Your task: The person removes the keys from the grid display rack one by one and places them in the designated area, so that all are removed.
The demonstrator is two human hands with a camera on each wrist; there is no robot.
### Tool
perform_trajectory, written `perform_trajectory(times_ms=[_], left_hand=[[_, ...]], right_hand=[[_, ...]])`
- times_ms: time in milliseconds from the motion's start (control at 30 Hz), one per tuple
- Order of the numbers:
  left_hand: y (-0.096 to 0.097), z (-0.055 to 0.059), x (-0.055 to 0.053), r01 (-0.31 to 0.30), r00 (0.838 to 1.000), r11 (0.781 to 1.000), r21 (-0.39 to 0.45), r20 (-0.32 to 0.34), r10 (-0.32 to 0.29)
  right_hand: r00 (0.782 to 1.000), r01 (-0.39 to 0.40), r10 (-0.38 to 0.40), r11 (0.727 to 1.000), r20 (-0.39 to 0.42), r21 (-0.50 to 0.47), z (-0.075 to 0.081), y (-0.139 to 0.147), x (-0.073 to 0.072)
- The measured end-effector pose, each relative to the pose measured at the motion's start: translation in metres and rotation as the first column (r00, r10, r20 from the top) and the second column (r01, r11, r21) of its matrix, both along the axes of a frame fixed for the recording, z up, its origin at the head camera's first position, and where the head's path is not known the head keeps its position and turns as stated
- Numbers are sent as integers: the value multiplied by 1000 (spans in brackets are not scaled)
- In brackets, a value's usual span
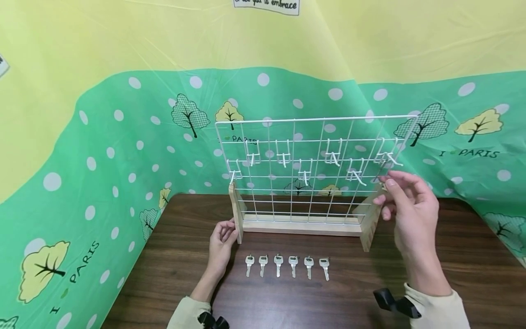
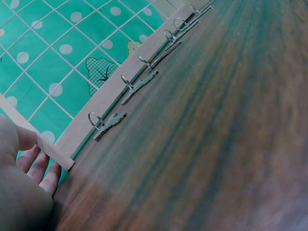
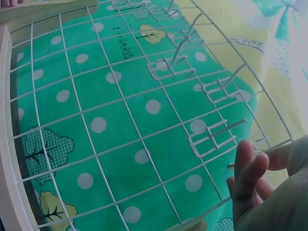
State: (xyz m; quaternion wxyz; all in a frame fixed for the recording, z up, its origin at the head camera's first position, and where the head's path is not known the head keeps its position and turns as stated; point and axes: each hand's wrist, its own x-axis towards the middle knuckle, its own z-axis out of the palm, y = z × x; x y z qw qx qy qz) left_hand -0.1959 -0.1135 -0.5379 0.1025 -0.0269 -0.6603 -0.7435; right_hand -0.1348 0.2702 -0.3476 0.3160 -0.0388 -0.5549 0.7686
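Note:
A white wire grid rack [image 1: 287, 177] with several hooks stands in a wooden base [image 1: 302, 227]. My left hand [image 1: 222, 242] grips the left wooden leg [image 1: 237, 214], thumb in front and the other fingers behind it. At the rack's right end, my right hand [image 1: 412, 210] pinches a small metal key [image 3: 231, 166] between thumb and index finger, just below the upper right hook [image 1: 388, 157]. Fingers hide most of that key. Several silver keys [image 1: 278, 266] with small rings lie in a row in front of the base.
The brown wooden table [image 1: 164, 283] carries the rack. Behind it hangs a green and yellow cloth [image 1: 123, 114] with dots and trees. Other hooks [image 1: 304, 177] stick out toward me in two staggered rows. The right wooden leg [image 1: 370, 224] stands below my right hand.

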Motion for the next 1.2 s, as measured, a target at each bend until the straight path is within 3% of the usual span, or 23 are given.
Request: perform_trajectory(times_ms=[133,267,433,600,733,900,1033,1200], left_hand=[[1,2,0,6,1000,1000,5,4,-6],[1,3,0,8,1000,1000,2,6,-8],[2,4,-1,3,1000,1000,-10,-2,-3],[0,-1,-1,6,999,1000,-13,-49,-6],[-2,-6,-1,20,996,1000,-3,-91,-20],[-1,-1,0,20,1000,1000,0,-12,-20],[0,0,0,13,1000,1000,-10,4,-13],[-1,-1,-1,7,1000,1000,-10,2,-7]], right_hand=[[999,-37,37,999,-22,6,-2,0,-1],[989,-111,110,994,-95,-7,-3,1,-1],[949,-244,236,970,-211,-12,-5,3,0],[921,-316,305,949,-242,-6,-7,6,-1],[919,-326,314,945,-239,-9,-7,7,-1],[921,-322,304,946,-244,-39,-6,7,1],[918,-321,290,944,-269,-77,-4,6,2],[950,-207,180,975,-256,-84,-1,3,2]])
